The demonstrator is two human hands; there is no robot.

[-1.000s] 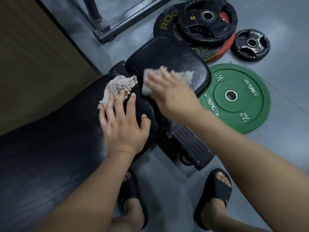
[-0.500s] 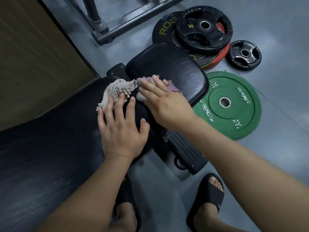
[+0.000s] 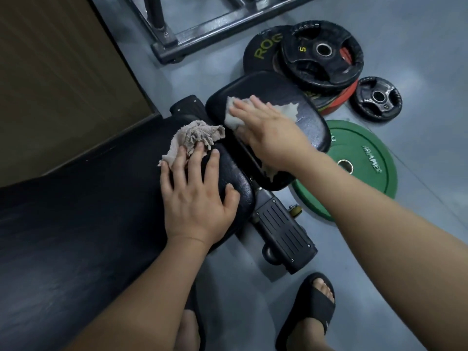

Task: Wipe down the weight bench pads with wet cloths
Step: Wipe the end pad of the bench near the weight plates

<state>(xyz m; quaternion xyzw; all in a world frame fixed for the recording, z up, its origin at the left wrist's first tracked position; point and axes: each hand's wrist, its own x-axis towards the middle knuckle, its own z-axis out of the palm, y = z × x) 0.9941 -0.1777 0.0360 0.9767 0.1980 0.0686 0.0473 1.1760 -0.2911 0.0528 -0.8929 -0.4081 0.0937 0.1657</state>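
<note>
The long black back pad (image 3: 88, 211) runs from lower left to the centre. My left hand (image 3: 197, 196) lies flat on its end, fingertips pressing the edge of a crumpled beige cloth (image 3: 195, 138). Beyond a gap sits the smaller black seat pad (image 3: 311, 125), its cover scuffed. My right hand (image 3: 268, 127) is spread flat on a pale cloth (image 3: 231, 117) on that seat pad, with cloth showing at both sides of the hand.
Weight plates lie on the grey floor right of the seat: a green one (image 3: 359, 163), stacked black ones (image 3: 321, 54), a small black one (image 3: 377, 97). A steel rack base (image 3: 202, 31) crosses the top. A wooden panel (image 3: 50, 72) fills the left. My sandalled feet (image 3: 311, 310) stand below.
My right hand has slid its cloth back out across the seat pad, away from the gap. My left hand and the beige cloth have stayed in place.
</note>
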